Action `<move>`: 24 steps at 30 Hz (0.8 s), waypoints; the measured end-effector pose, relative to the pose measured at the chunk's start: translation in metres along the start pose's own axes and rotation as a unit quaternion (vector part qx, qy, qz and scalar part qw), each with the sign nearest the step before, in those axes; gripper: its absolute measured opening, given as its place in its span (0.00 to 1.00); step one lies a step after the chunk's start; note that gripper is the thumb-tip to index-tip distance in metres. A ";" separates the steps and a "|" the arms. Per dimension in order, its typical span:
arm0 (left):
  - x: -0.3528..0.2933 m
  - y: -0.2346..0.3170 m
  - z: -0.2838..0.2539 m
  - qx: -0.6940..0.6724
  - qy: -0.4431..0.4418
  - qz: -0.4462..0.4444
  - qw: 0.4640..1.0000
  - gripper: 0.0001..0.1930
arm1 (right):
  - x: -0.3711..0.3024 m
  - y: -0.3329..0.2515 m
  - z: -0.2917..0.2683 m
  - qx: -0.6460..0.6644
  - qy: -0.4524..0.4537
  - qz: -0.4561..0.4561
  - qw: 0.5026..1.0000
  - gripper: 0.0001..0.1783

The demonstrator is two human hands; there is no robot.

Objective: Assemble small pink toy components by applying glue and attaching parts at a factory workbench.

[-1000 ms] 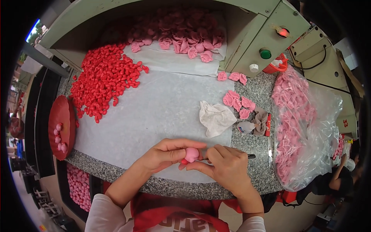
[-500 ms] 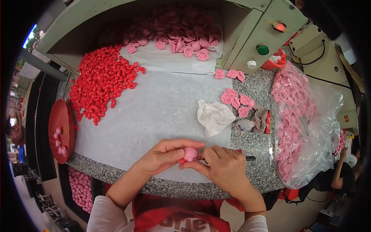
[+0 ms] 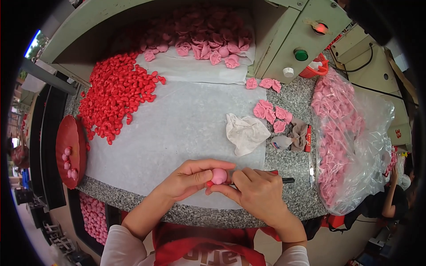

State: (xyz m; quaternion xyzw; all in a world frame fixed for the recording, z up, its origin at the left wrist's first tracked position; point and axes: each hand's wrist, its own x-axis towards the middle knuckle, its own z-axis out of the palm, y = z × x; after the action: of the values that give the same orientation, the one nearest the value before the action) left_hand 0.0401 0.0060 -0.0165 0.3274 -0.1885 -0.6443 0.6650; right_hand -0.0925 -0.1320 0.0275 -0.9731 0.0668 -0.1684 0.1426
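Observation:
My left hand [image 3: 191, 179] is closed round a small round pink piece [image 3: 219, 176], pinching it between thumb and fingers. Under it, against my left fingertips, a bit of red [image 3: 210, 183] shows. Close on the right, my right hand [image 3: 257, 190] is curled round a slim black-handled tool [image 3: 288, 180], whose end sticks out past the knuckles. The tip of that tool is mostly hidden by my fingers near the pink piece. My right thumb reaches in below the piece. Both hands are over the front edge of the white paper sheet [image 3: 177, 133].
Small red pieces [image 3: 111, 97] are heaped at the left. Pink rose-shaped pieces [image 3: 213, 40] fill the recess behind, and more lie in a plastic bag [image 3: 337, 142] at right. A white cloth [image 3: 246, 134] is ahead; a red dish [image 3: 71, 133] holds pink balls.
Both hands stay almost in place with the pink piece between them. It looks turned very slightly in my left fingers; nothing was let go.

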 end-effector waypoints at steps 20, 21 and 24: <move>0.000 -0.004 0.000 -0.033 0.002 -0.004 0.999 0.15 | -0.002 -0.001 0.008 0.053 0.002 0.009 0.999 0.27; 0.000 -0.004 -0.001 -0.036 0.000 -0.004 0.999 0.15 | -0.002 -0.001 0.008 0.049 0.001 0.007 0.999 0.27; 0.000 -0.004 0.000 -0.037 0.002 -0.002 0.999 0.15 | -0.002 -0.001 0.008 0.044 0.002 0.009 0.999 0.27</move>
State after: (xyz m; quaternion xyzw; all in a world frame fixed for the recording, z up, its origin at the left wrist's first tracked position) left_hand 0.0372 0.0058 -0.0187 0.3045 -0.1629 -0.6513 0.6757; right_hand -0.0917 -0.1290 0.0202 -0.9649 0.0680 -0.1716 0.1870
